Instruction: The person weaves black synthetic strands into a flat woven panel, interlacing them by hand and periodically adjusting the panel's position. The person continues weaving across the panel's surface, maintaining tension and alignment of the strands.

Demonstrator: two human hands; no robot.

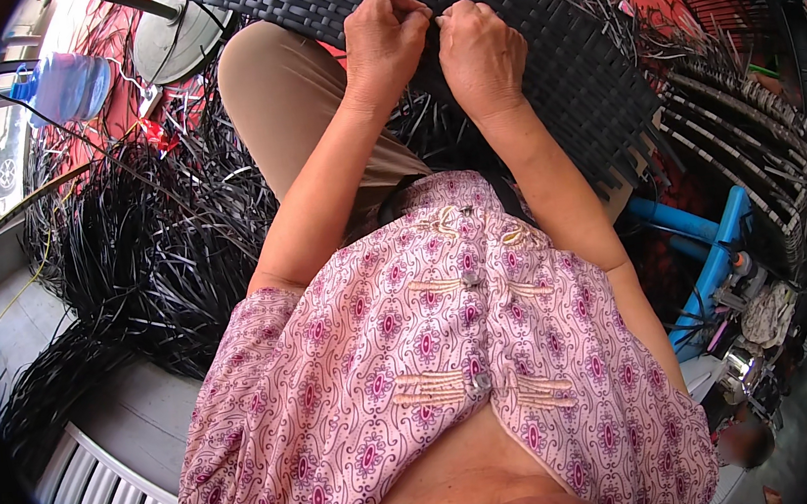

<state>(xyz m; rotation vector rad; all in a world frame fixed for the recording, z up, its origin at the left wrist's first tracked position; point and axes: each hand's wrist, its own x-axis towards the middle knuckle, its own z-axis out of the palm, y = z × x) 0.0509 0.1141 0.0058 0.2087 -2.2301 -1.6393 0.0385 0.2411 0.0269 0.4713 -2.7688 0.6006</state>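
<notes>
A black woven rattan panel lies across my lap, its loose strand ends sticking out at the lower right edge. My left hand rests on the panel with the fingers curled, pinching a black strand at the weave. Right beside it, my right hand is also closed, fingertips meeting the left hand's at the same spot. Which strand each hand grips is hidden by the fingers.
A big heap of loose black plastic strands lies on the floor to my left. A blue-white water jug stands at the far left. A blue metal frame and another woven frame are on the right. A white ribbed panel is bottom left.
</notes>
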